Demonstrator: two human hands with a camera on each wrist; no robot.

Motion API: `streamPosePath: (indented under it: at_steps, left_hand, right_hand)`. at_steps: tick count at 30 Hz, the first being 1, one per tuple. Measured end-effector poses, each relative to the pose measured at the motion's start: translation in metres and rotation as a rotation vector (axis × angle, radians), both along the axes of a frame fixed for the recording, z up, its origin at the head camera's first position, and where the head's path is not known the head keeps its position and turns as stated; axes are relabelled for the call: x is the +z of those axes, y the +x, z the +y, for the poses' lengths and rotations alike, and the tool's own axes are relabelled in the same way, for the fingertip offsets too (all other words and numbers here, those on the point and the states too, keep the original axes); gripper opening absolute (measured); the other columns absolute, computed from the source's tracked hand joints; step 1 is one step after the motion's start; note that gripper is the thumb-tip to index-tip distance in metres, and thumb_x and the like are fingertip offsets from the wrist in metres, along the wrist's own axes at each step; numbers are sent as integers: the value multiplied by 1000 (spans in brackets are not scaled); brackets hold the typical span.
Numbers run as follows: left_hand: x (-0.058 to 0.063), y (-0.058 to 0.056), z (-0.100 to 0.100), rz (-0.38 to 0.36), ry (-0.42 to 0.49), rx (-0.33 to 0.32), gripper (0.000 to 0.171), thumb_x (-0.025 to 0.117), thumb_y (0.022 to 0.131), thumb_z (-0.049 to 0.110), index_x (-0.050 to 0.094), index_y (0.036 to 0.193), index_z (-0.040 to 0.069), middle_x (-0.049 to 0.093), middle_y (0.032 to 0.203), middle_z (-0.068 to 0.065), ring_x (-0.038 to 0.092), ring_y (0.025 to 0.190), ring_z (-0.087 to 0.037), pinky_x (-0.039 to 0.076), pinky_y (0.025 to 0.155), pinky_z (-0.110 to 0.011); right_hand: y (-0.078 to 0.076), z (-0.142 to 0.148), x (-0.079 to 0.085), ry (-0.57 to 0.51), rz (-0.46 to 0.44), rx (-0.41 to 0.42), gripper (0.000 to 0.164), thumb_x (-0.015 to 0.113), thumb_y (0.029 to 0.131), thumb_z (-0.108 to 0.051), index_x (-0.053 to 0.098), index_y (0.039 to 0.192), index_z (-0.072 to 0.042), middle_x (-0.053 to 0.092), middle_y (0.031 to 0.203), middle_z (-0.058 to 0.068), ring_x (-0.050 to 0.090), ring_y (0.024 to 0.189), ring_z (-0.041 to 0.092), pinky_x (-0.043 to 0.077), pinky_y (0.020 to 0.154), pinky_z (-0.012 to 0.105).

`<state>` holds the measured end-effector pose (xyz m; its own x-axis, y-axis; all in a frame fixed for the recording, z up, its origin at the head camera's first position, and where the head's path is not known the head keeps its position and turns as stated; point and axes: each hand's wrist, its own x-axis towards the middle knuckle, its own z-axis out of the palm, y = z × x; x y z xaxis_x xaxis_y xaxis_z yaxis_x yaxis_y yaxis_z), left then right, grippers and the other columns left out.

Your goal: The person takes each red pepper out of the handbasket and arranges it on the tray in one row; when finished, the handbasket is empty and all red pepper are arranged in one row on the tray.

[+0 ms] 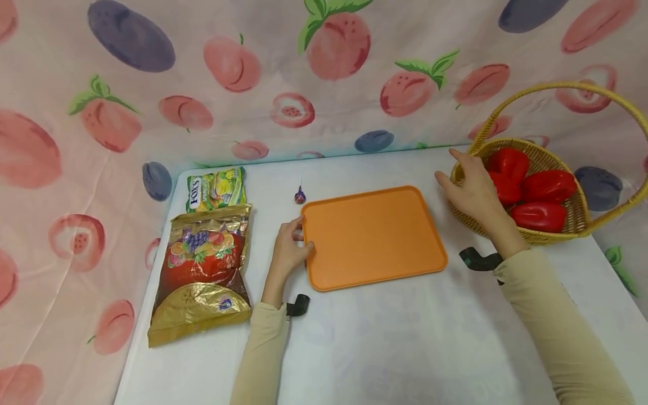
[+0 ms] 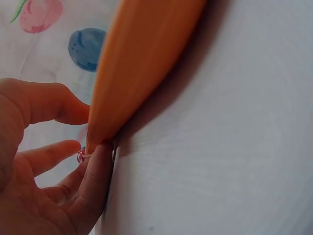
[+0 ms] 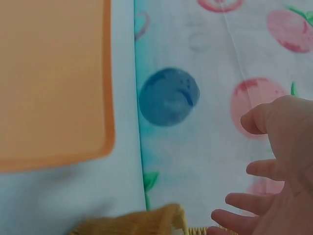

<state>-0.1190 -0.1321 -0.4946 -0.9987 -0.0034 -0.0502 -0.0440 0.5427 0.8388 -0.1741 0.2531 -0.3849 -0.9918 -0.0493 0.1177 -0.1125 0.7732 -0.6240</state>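
An orange tray [image 1: 374,239] lies on the white table, slightly turned. My left hand [image 1: 289,250] pinches its left edge, the thumb over the rim. The left wrist view shows fingertips [image 2: 101,149] on the other side of the tray [image 2: 142,58]. Over the left rim of a yellow wicker basket [image 1: 579,216], my right hand [image 1: 473,188] is held with fingers spread and nothing in them. Several red bell peppers [image 1: 548,185] fill that basket. In the right wrist view the same hand [image 3: 274,181] shows its spread fingers above the basket's edge [image 3: 142,223].
A wrapped lollipop [image 1: 300,195] lies just beyond the tray's upper left corner. Further left are a green FOX'S candy bag [image 1: 215,188] and a large red and gold bag [image 1: 205,275]. Fruit-print cloth [image 1: 324,95] hangs behind the table. The basket's tall handle [image 1: 572,85] arches over it.
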Motion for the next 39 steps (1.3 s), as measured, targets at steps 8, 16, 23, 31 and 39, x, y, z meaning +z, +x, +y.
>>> streamPosePath:
  at_steps: [8, 16, 23, 31, 39]
  left_hand:
    - [0, 0, -2, -8, -12, 4, 71, 72, 77, 2, 49, 143, 3, 54, 120, -17, 60, 92, -26, 48, 79, -34]
    - [0, 2, -2, -13, -23, 0, 71, 73, 77, 0, 49, 144, 3, 53, 122, -18, 61, 91, -25, 49, 79, -35]
    - [0, 2, -1, -8, -23, -11, 71, 72, 77, 0, 48, 144, 4, 53, 122, -18, 60, 91, -24, 49, 79, -35]
    - [0, 2, -1, 9, -28, -18, 70, 72, 77, -2, 49, 143, 3, 53, 121, -19, 61, 90, -26, 49, 79, -35]
    - [1, 2, -2, 8, -24, -14, 70, 71, 77, -3, 49, 143, 4, 54, 122, -19, 61, 90, -26, 50, 79, -36]
  right_hand:
    - [-7, 20, 6, -4, -36, -9, 68, 51, 98, -36, 33, 151, 2, 33, 151, 29, 26, 140, 46, 20, 112, 61]
    - [-12, 35, 6, 32, -55, -25, 66, 51, 98, -36, 35, 150, 2, 38, 144, 33, 32, 133, 51, 24, 107, 65]
    - [-13, 45, 4, 45, -85, -38, 65, 50, 99, -37, 36, 148, 3, 42, 140, 32, 38, 124, 49, 29, 102, 65]
    - [-17, 55, 2, 66, -90, -48, 65, 50, 99, -38, 38, 146, 6, 41, 140, 35, 37, 125, 52, 29, 102, 65]
    - [-19, 66, 1, 102, -157, -51, 69, 53, 98, -38, 35, 146, 8, 39, 139, 38, 36, 124, 54, 29, 102, 68]
